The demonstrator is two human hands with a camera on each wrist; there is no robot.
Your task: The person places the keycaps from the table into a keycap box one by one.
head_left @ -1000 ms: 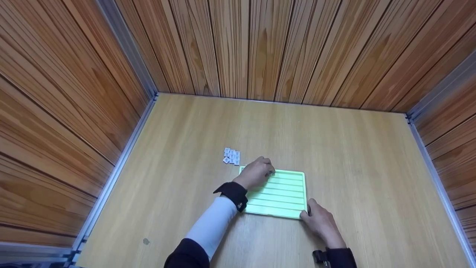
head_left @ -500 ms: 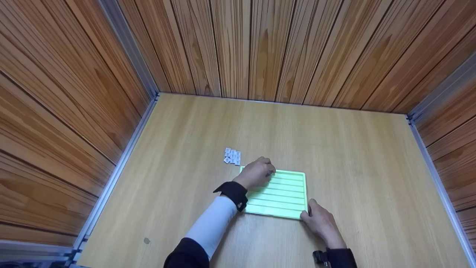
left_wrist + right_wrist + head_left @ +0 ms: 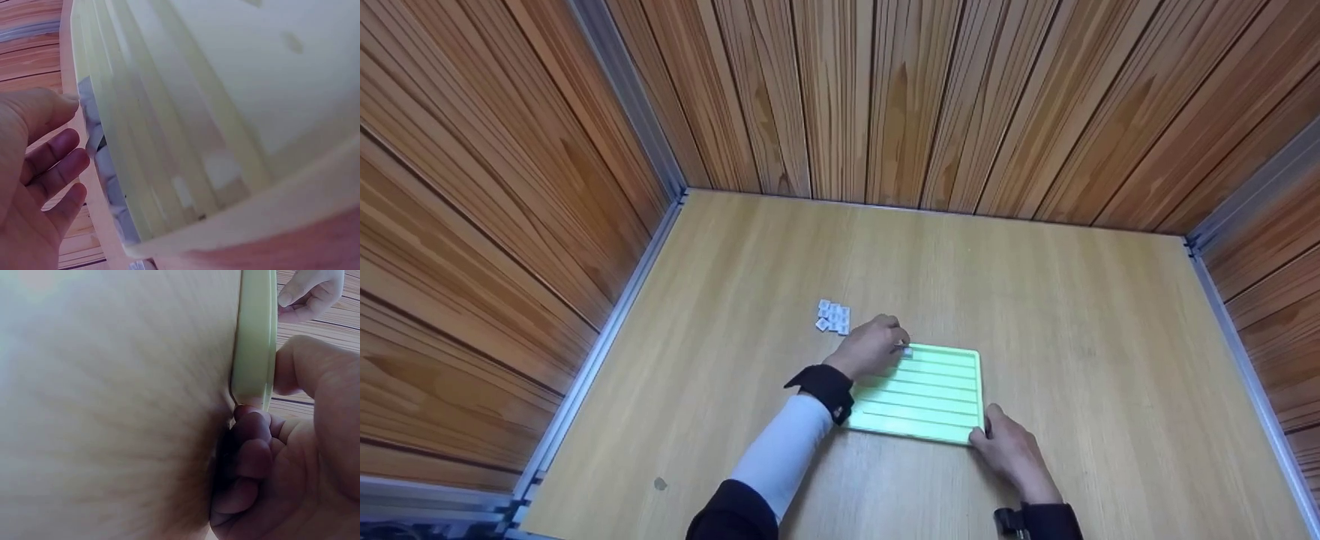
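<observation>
A light green ridged tray (image 3: 937, 398) lies on the table in front of me. My left hand (image 3: 873, 348) is over its far left part, fingers loosely bent beside a small whitish tile (image 3: 907, 352) in the far groove. In the left wrist view, a row of grey-looking tiles (image 3: 116, 191) fills part of that groove. One tilted piece (image 3: 96, 138) there is right at the fingertips, and the gap between thumb and fingers holds nothing. My right hand (image 3: 1011, 452) grips the tray's near right corner, thumb on the rim and fingers curled below.
A small cluster of whitish tiles (image 3: 834, 318) lies on the table (image 3: 735, 300) just beyond the tray's far left corner. Wooden plank walls (image 3: 840, 97) with metal edging enclose the table at the back and sides.
My left hand has shifted slightly left, and a tile in the far groove now shows beside its fingertips. The right hand keeps its hold on the tray corner.
</observation>
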